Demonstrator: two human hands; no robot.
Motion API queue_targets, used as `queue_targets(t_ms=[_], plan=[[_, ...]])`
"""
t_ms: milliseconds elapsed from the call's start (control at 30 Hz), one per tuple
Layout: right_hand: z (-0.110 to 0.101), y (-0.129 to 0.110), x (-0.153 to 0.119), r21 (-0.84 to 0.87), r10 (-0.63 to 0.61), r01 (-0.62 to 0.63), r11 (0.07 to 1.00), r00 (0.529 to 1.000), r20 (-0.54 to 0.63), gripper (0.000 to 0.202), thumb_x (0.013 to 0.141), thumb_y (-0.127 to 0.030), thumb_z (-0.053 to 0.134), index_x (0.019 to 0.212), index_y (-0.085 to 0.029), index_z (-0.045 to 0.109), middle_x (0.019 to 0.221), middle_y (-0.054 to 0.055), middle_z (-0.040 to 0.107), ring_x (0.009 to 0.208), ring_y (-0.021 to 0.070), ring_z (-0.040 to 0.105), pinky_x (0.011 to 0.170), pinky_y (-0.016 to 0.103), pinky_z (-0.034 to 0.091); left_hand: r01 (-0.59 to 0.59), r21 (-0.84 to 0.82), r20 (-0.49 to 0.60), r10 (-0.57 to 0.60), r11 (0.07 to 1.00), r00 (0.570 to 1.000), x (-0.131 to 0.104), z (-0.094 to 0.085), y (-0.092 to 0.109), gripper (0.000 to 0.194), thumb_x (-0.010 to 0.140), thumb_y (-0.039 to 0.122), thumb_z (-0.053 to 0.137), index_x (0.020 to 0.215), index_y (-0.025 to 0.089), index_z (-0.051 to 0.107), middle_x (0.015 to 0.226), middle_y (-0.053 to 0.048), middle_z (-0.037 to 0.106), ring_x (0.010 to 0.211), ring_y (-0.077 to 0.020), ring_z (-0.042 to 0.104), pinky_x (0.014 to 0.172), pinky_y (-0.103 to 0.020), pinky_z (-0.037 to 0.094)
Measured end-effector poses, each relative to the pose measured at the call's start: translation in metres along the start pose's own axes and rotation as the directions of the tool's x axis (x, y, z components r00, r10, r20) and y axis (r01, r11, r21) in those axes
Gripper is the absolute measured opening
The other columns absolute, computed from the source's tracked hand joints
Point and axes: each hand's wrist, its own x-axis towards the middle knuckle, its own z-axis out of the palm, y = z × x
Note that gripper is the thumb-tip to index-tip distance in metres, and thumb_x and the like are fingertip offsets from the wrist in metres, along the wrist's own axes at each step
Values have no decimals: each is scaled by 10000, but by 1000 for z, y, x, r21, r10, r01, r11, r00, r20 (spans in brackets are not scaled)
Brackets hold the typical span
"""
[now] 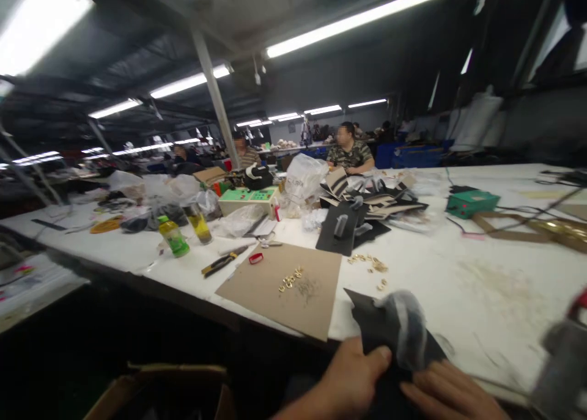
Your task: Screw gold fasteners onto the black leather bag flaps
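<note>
A black panel (373,316) with a plastic-wrapped curved piece (409,328) on it is held at the table's front edge. My left hand (351,374) pinches its left side, thumb on top. On the right side of the panel lies my right hand (452,389), its fingers bent together at the edge beside the wrapped piece. Left of them is a brown board (261,285) bearing small gold rings (291,279), thin dark bits and a red band (255,258). More gold pieces (378,265) lie on the white table (422,255) just beyond the panel.
Black panels (339,227) are piled mid-table. Pliers (224,261), a green-labelled bottle (173,236) and another bottle (199,224) stand or lie at left. A green box (472,203) is at right. Below left is an open carton (178,369). A person (351,151) sits across the table.
</note>
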Motion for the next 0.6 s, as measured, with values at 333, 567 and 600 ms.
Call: queue_targets(t_ms=[333, 567, 600], plan=[[-41, -6, -4, -96, 138, -123, 988, 976, 170, 388, 1001, -129, 638, 1350, -298, 662, 981, 38, 757, 814, 183, 691, 712, 344, 534, 168, -90, -7, -169, 982, 986, 11, 9, 25, 423, 784, 401, 837, 1083, 120, 731, 912, -116, 808, 791, -230, 741, 774, -336, 586], [-58, -8, -20, 1, 553, -557, 831, 825, -118, 268, 957, -277, 732, 1224, -281, 741, 1078, 71, 728, 964, 241, 715, 866, 393, 605, 59, -1, 74, -59, 998, 996, 10, 10, 23, 438, 898, 411, 766, 1242, 145, 715, 1133, -128, 801, 1026, -297, 754, 972, -423, 574], [-60, -6, -18, 29, 639, -643, 766, 754, -154, 251, 964, -338, 720, 1206, -274, 745, 1103, 75, 728, 978, 250, 716, 896, 410, 600, 19, 42, 108, -24, 999, 994, 8, 9, 22, 435, 918, 419, 748, 1263, 156, 715, 1173, -120, 792, 1078, -298, 739, 1002, -417, 560]])
